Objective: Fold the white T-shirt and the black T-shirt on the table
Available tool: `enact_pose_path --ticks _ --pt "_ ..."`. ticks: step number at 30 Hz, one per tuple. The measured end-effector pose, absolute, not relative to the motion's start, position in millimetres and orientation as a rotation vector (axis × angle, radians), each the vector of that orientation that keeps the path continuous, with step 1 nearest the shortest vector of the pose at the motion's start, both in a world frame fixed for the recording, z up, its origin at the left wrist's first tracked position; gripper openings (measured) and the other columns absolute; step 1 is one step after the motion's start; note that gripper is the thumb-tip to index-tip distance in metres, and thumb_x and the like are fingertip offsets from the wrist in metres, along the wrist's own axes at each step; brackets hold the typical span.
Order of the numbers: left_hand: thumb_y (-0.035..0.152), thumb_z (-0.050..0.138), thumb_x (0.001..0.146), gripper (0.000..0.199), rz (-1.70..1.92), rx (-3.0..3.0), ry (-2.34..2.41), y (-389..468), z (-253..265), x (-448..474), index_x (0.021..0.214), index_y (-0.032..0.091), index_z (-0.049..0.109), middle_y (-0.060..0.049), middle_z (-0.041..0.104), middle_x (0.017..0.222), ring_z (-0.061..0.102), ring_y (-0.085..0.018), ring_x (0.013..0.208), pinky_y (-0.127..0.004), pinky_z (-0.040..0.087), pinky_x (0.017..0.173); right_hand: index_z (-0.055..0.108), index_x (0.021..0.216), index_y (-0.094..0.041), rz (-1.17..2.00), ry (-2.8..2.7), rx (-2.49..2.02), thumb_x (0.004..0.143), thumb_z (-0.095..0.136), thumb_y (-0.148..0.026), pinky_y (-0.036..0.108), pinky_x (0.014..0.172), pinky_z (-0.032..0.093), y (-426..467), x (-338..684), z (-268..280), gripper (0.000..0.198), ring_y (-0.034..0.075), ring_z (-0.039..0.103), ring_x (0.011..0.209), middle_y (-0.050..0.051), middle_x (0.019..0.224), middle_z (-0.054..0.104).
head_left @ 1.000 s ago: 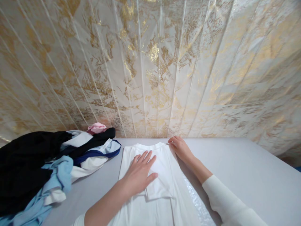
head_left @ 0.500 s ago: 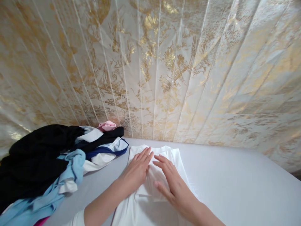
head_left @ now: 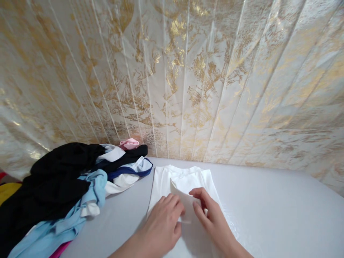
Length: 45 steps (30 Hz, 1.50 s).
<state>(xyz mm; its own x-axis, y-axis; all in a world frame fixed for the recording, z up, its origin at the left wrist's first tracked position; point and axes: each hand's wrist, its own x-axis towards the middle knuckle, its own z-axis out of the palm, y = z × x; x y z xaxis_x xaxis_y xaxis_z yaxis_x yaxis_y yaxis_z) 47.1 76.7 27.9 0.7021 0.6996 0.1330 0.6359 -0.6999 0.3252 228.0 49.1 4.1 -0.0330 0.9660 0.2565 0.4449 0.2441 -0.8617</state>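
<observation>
A white garment (head_left: 157,191) lies folded before me on the pale surface, its gathered edge at the far end. One flap (head_left: 185,202) stands up from it between my hands, its top edge bent. My left hand (head_left: 163,224) is closed at the flap's lower left, fingers curled over the cloth; what the fingertips grip is partly hidden. On the other side my right hand (head_left: 212,215) curls thumb and index finger at the flap's right end. The near part of the garment runs out of view below.
To the left is a heap of clothes, with a black garment (head_left: 61,172), a light blue one (head_left: 94,190), a navy-trimmed piece (head_left: 130,172) and a pink piece (head_left: 129,144). Behind the pale surface (head_left: 276,208) hangs a gold-patterned curtain (head_left: 185,82).
Both hands have come nearer to me from the far part of the white garment. Its flap, flat before, is now lifted. My left hand has curled, and the view has swung slightly left.
</observation>
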Motion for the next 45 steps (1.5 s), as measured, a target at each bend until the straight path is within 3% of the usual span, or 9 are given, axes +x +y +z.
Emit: enact_pose_path --ticks 6,12,15,20,24,28,32,41,45 --pt "0.009 0.048 0.086 0.014 0.303 2.853 0.998 77 30 63 0.091 0.019 0.057 -0.005 0.059 0.095 0.054 -0.024 0.089 -0.039 0.042 0.080 0.053 0.101 -0.024 0.760 -1.360 -1.312 0.089 0.047 -0.049 0.029 0.064 0.048 57 236 1 0.029 0.018 0.057 0.072 0.003 0.090 0.062" --pt "0.009 0.052 0.086 0.013 0.435 2.749 0.979 77 21 59 0.090 0.020 0.057 -0.002 0.060 0.095 0.056 -0.022 0.090 -0.036 0.042 0.079 0.055 0.101 -0.024 0.660 -1.417 -1.271 0.092 0.048 -0.046 0.026 0.066 0.046 51 229 3 0.025 0.016 0.055 0.074 0.002 0.090 0.060" --pt "0.011 0.057 0.084 0.011 0.451 2.640 0.939 73 21 56 0.085 0.021 0.059 0.000 0.061 0.093 0.059 -0.018 0.087 -0.029 0.043 0.076 0.053 0.105 -0.024 0.813 -1.507 -1.239 0.095 0.043 -0.046 0.024 0.060 0.043 50 227 1 0.026 0.015 0.053 0.068 0.000 0.083 0.058" --pt "0.018 0.048 0.091 0.017 0.568 2.354 1.078 82 31 29 0.082 0.024 0.061 0.004 0.063 0.084 0.061 -0.013 0.074 -0.021 0.044 0.068 0.052 0.106 -0.023 0.859 -1.712 -1.260 0.099 0.035 -0.037 0.025 0.062 0.041 48 227 6 0.023 0.014 0.051 0.066 -0.002 0.075 0.055" --pt "0.015 0.038 0.091 0.024 0.701 2.320 1.207 104 25 -4 0.094 0.023 0.060 0.000 0.066 0.093 0.063 -0.016 0.087 -0.025 0.047 0.077 0.055 0.103 -0.022 0.533 -2.122 -1.143 0.086 0.046 -0.015 0.032 0.080 0.042 46 215 18 0.020 0.019 0.052 0.091 0.005 0.098 0.059" --pt "0.016 0.034 0.093 0.033 0.700 2.515 1.182 124 4 -19 0.114 0.022 0.059 -0.005 0.063 0.120 0.057 -0.019 0.113 -0.032 0.044 0.095 0.057 0.107 -0.022 0.366 -2.393 -1.106 0.079 0.054 -0.013 0.036 0.090 0.039 48 198 15 0.030 0.023 0.048 0.103 0.004 0.109 0.061" --pt "0.021 0.032 0.098 0.042 0.519 2.776 1.196 144 -18 -19 0.139 0.021 0.044 -0.006 0.044 0.146 0.038 -0.020 0.135 -0.038 0.036 0.105 0.059 0.110 -0.025 0.279 -2.467 -1.203 0.085 0.048 -0.011 0.034 0.084 0.038 51 195 6 0.031 0.021 0.049 0.092 0.002 0.098 0.063" --pt "0.024 0.024 0.101 0.046 0.430 2.892 1.259 159 -28 -21 0.146 0.018 0.034 -0.005 0.036 0.151 0.031 -0.016 0.140 -0.033 0.031 0.108 0.058 0.110 -0.022 0.021 -2.460 -1.193 0.086 0.054 -0.011 0.032 0.078 0.037 55 185 4 0.027 0.019 0.051 0.085 0.002 0.090 0.062" --pt "0.041 0.027 0.102 0.051 0.337 2.862 1.283 156 -23 -21 0.148 0.019 0.030 -0.006 0.031 0.153 0.028 -0.018 0.141 -0.035 0.028 0.109 0.061 0.096 -0.021 -0.087 -2.476 -1.125 0.088 0.056 -0.014 0.031 0.072 0.037 60 178 -2 0.012 0.018 0.051 0.077 0.001 0.081 0.062"
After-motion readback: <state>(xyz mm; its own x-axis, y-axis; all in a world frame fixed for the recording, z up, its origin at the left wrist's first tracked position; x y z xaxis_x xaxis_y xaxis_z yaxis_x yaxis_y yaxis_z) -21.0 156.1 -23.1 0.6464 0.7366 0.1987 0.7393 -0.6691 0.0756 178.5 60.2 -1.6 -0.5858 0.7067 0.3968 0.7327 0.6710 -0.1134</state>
